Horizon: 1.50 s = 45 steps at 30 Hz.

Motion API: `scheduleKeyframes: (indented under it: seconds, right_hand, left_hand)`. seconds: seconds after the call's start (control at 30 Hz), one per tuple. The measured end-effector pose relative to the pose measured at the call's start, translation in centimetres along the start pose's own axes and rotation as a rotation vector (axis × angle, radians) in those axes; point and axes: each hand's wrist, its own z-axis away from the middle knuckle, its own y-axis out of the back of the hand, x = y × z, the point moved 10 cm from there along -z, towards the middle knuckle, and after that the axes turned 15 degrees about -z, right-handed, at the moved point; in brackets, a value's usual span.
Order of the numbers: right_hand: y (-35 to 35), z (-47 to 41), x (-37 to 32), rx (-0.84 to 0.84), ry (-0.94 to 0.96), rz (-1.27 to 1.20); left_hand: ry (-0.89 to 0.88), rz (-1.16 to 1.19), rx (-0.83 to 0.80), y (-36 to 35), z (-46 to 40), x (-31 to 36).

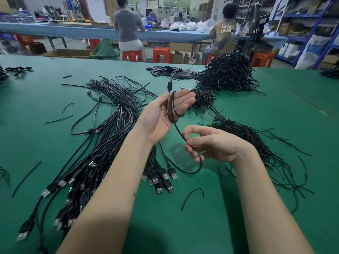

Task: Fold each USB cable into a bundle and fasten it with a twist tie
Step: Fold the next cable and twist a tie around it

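My left hand (161,114) is raised palm up above the green table (238,208). A black USB cable (172,109) is looped round its fingers, and the thumb pins the plug end, which sticks up past the fingertips. The cable's free length runs down to my right hand (209,143), whose curled fingers grip it; below that hand it sags in a loop. A heap of loose USB cables (110,125) lies to the left, plugs toward me. Black twist ties (256,143) lie in a pile on the right.
A large mound of bundled black cables (227,74) sits at the back right, with small flat black pieces (170,70) beside it. Stray ties (192,197) lie scattered on the table. Two people sit at a blue bench behind, near red stools (161,55).
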Motion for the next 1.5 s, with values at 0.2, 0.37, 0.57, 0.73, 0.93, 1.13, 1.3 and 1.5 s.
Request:
scheduleKeyframes:
  seconds: [0.2, 0.37, 0.57, 0.73, 0.93, 1.13, 1.3, 1.5]
  right_hand:
    - [6.4, 1.1, -2.4, 0.513, 0.192, 0.162]
    - [6.2, 1.2, -4.5, 0.487, 0.356, -0.279]
    - [2.3, 1.0, -7.2, 0.427, 0.493, -0.233]
    - [-1.9, -0.1, -5.2, 0.093, 0.335, -0.045]
    - [-0.9, -0.8, -3.8, 0.146, 0.269, -0.035]
    - [-0.4, -1.0, -3.8, 0.206, 0.306, -0.069]
    - [0.0, -1.0, -4.0, 0.220, 0.328, -0.112]
    - [0.4, -1.1, -4.0, 0.259, 0.353, -0.069]
  left_hand:
    - [0.114, -0.284, -0.142, -0.6, 1.0, -1.2]
    - [0.233, -0.702, -0.233, -0.7, 1.1, -3.3]
    - [0.103, -0.872, 0.051, 0.9, -0.5, -3.1]
    - [-0.025, -0.350, 0.253, 2.1, -0.9, -1.0]
    - [-0.086, -0.116, 0.250, 1.4, -0.3, 0.0]
    - [-0.156, -0.218, 0.406, 2.3, 0.0, 0.3]
    - [-0.134, -0.212, 0.440, 3.0, 0.0, -0.3]
    - [-0.054, -0.176, 0.418, 2.8, -0.1, -1.2]
